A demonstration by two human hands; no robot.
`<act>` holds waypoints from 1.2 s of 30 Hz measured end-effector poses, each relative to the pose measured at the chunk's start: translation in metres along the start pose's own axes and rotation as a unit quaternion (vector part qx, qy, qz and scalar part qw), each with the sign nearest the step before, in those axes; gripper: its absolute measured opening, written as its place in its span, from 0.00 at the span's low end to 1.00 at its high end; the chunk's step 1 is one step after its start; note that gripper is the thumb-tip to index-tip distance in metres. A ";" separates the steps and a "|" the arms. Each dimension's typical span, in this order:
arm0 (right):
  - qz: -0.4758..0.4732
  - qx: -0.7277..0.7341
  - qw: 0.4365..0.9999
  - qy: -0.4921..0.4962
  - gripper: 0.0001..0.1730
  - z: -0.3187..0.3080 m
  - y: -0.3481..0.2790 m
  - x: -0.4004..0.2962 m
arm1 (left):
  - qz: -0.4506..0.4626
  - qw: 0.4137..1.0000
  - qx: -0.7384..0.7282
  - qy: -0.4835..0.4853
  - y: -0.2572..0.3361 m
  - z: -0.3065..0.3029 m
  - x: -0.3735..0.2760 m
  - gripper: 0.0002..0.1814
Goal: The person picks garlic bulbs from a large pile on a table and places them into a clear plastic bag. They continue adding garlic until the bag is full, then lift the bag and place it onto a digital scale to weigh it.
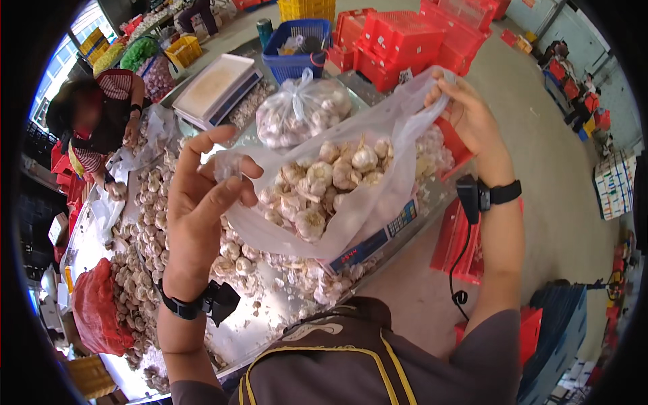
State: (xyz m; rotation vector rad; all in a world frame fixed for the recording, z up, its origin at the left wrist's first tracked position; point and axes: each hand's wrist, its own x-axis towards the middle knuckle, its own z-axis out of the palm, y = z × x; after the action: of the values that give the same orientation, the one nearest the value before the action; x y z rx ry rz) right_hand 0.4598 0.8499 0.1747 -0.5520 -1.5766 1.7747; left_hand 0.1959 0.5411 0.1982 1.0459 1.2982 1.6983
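A clear plastic bag [324,246] full of garlic bulbs [320,174] rests on a digital scale [357,253] with a lit red display. My left hand [205,197] grips one side of the bag's mouth, a bunch of film between thumb and fingers. At the opposite edge my right hand [468,109] pinches the film, raised higher than the left. Between the hands the mouth gapes, and the bulbs show inside. A black device is strapped to each of my wrists. Most of the scale's platform is hidden under the bag.
A knotted bag of garlic [304,109] sits behind, near a second scale [217,88] and a blue basket [296,48]. Loose garlic [147,228] and a red mesh sack [98,309] lie leftward. Another person [101,114] handles garlic there. Red crates [400,45] stack beyond the table.
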 end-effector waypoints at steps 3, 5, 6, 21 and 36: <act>-0.001 -0.020 1.000 -0.011 0.19 0.003 0.004 0.000 | 0.010 0.999 0.031 -0.004 0.001 0.008 0.002 0.34; -0.004 -0.047 0.999 -0.010 0.19 0.010 0.007 -0.003 | 0.000 0.997 0.073 0.009 -0.005 0.013 0.002 0.38; -0.010 -0.058 0.998 -0.010 0.19 0.017 0.005 -0.003 | 0.000 0.995 0.094 0.017 -0.006 0.015 0.003 0.41; -0.056 -0.208 0.976 -0.033 0.26 0.050 0.020 -0.020 | -0.054 0.994 0.068 -0.059 -0.004 0.020 -0.011 0.40; -0.117 -0.120 0.986 -0.022 0.19 0.082 -0.078 -0.020 | 0.058 0.993 -0.098 0.042 0.063 -0.025 -0.034 0.13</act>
State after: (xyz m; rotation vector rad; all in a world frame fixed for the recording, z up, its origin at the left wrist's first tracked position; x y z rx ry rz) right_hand 0.4315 0.7810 0.2625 -0.4221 -1.8192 1.4418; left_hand 0.1811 0.4881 0.2499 0.9578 1.1133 1.9324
